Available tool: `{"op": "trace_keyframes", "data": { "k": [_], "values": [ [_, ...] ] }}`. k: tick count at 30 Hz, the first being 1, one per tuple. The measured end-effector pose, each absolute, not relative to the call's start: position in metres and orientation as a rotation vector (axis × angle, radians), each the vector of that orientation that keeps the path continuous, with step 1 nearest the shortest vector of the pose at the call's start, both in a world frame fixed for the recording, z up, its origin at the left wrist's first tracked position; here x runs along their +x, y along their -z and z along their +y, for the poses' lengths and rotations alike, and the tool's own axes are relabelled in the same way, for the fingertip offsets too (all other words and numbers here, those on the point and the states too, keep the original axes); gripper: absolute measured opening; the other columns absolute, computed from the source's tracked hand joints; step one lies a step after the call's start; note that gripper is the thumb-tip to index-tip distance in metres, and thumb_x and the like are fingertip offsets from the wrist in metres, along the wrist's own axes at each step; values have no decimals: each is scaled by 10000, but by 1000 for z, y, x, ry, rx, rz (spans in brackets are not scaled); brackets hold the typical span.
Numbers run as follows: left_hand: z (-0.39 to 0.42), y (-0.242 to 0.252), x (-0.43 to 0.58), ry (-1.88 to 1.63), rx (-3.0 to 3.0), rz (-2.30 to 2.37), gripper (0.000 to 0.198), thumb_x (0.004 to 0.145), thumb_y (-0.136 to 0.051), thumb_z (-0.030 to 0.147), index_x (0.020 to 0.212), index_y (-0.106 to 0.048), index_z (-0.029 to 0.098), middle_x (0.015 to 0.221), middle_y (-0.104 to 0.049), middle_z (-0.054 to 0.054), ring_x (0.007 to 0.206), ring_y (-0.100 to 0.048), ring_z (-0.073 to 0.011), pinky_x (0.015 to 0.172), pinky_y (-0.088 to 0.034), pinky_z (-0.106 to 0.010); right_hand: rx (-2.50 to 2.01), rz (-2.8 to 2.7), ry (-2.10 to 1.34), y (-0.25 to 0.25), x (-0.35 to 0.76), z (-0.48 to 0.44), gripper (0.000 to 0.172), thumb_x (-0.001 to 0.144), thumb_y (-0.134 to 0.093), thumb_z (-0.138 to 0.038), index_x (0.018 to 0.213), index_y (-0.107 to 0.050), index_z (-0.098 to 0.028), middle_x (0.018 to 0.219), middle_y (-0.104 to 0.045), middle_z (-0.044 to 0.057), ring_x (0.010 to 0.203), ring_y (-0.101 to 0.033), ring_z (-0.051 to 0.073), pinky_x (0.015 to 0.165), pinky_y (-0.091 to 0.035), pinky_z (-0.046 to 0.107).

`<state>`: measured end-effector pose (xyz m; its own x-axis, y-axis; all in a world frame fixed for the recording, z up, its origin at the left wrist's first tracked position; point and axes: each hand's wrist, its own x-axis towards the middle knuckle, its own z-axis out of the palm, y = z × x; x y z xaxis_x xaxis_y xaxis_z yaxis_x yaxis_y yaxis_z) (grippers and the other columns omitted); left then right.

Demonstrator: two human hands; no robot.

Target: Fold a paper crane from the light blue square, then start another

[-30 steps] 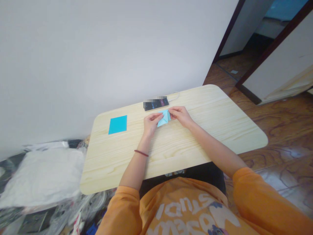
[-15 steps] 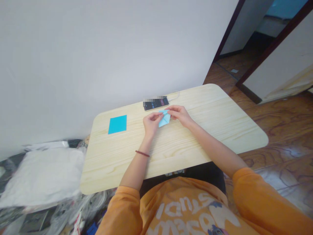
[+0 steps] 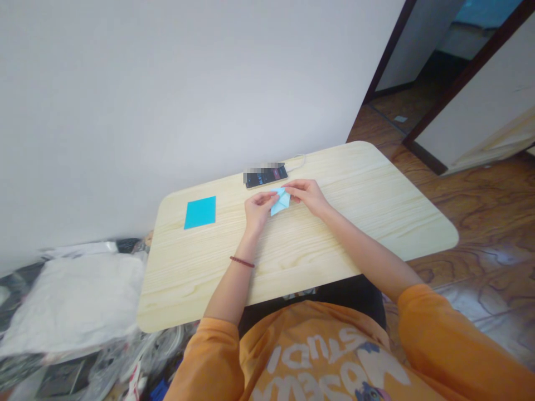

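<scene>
A small folded sheet of light-blue origami paper (image 3: 280, 204) is held between both hands near the middle of the table, with creases showing on its face. My left hand (image 3: 259, 209) pinches its upper left edge between thumb and fingers. At the upper right corner, the thumb and index finger of my right hand (image 3: 307, 195) close on the same paper. Further left, a flat square stack of darker blue paper (image 3: 200, 213) lies apart from both hands.
Behind the hands, a phone (image 3: 266, 176) with a lit screen lies near the table's back edge, a white cable (image 3: 297, 164) running from it. The pale wooden table (image 3: 334, 245) stands against a white wall. Bagged items and a white cushion-like bundle (image 3: 79, 301) sit low at left.
The fingers have shifted slightly on the light-blue paper, and its lower edge now looks a little more bent. Both hands keep their pinch; the view has moved very slightly.
</scene>
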<state>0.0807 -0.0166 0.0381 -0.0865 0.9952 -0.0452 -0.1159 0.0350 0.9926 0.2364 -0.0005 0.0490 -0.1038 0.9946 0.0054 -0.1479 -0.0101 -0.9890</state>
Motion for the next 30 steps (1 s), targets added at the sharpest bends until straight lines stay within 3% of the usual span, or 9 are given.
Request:
{"op": "trace_keyframes", "data": {
  "k": [9,16,30],
  "values": [
    [-17,-39,81,-1230,1060,1207,283,581,-781,332,798,-718,162,692,-688,-30,535,-551,-96,508,-407,-217,-1037,-1155,-1364,-50,235,-1,290,594,-734,-361,767,-702,-130,606,-627,9,474,-438,68,440,-288,224],
    [-16,-36,81,-1286,1064,1179,260,582,-784,349,736,-709,153,778,-710,-55,678,-624,-136,678,-481,-270,-1055,-1245,-1355,-47,235,-1,307,613,-721,-370,805,-709,-130,615,-629,14,484,-444,76,452,-295,232],
    [-16,-35,82,-1269,899,1160,287,496,-835,303,698,-712,141,721,-714,-60,626,-635,-140,690,-513,-305,-1039,-1260,-1371,-50,236,-4,329,632,-711,-383,840,-721,-129,583,-609,4,475,-416,69,455,-289,233]
  ]
}}
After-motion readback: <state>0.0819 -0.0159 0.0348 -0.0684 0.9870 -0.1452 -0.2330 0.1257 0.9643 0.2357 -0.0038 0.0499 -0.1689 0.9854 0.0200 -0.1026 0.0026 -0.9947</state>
